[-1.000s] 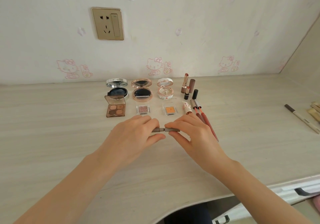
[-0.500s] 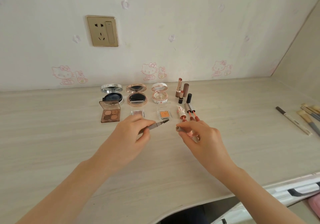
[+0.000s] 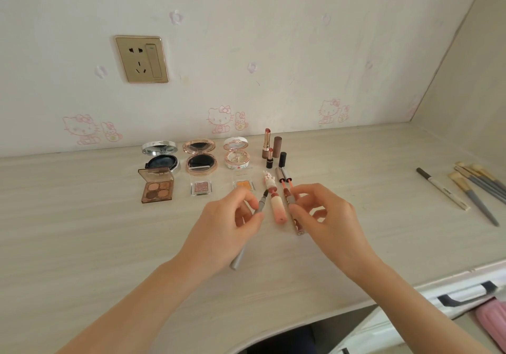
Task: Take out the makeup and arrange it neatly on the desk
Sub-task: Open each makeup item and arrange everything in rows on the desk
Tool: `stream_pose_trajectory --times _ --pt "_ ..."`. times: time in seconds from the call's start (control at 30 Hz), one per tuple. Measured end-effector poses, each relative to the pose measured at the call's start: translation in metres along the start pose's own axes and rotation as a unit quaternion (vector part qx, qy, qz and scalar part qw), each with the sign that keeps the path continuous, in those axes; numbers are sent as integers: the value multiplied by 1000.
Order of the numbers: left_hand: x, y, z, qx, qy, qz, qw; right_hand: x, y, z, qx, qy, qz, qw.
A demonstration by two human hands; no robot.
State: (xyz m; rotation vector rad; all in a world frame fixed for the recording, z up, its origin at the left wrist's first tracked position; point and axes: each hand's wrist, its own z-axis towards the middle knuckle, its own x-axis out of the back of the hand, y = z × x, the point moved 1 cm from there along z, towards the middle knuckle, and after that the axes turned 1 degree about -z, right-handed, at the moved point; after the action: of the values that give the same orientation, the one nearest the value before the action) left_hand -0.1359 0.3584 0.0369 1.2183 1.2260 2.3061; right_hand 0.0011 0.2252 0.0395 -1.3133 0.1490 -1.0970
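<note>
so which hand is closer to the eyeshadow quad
Left. The left hand, holding the grey brush pen, is right of the eyeshadow quad and nearer the person; the right hand, pinching the cap, is farther right, past the pink tube.

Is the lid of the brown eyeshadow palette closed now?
No, the brown eyeshadow palette lies open, with its lid raised and four colour pans showing.
</note>
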Motion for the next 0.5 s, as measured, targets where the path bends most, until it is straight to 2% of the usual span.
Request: stream_pose_trajectory --times 0.2,0.3,0.5 --pt "-30 14 18 -65 -17 38 997 26 28 14 -27 28 -58 998" --pt "-52 22 33 -95 4 75 993 39 46 24 -32 39 -105 993" --pt "-94 35 70 -89 -19 148 985 53 77 41 -50 32 -214 975"
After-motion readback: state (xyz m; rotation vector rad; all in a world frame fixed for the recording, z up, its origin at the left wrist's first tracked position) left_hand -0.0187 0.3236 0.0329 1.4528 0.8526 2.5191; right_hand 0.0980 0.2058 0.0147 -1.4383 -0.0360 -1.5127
